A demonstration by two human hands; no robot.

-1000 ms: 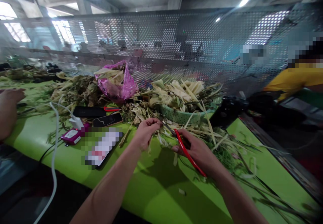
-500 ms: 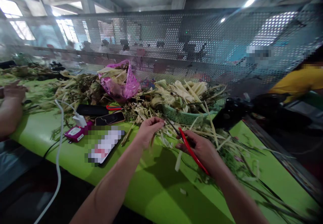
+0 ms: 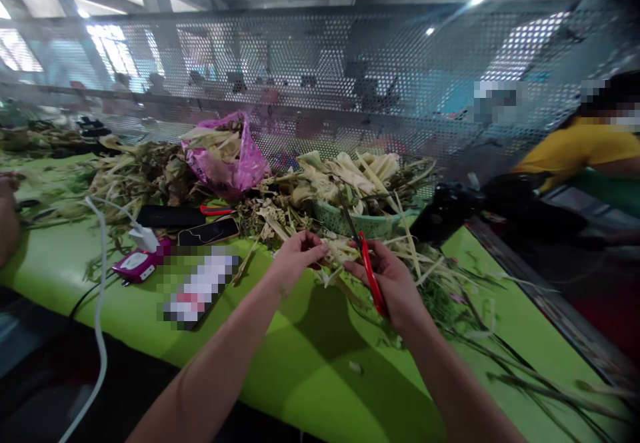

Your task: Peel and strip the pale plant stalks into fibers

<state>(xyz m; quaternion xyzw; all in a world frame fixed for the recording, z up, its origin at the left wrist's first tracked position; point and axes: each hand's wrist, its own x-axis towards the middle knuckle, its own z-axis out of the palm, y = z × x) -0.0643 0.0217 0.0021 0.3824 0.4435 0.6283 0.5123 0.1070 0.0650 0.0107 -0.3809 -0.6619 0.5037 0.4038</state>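
Red-handled scissors (image 3: 371,273) in the right hand (image 3: 393,283), plant strips at the left.
The right fingers curl round the scissors' handle, blades pointing away toward the green basket (image 3: 381,225); the left hand (image 3: 299,260) — thumb and fingertips together — pinches pale plant strips (image 3: 341,252), which lie between both hands, just above the green table (image 3: 280,363).

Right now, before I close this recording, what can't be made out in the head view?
All in the head view:
- What the left hand pinches: too small, partly covered by its own fingers.
- Part of the red-handled scissors: hidden by the right hand.
- The bottom of the green basket: hidden by its wall and the piled husks.
- The phone screen: pixelated.
- A co-worker's arm: cut off by the left edge.
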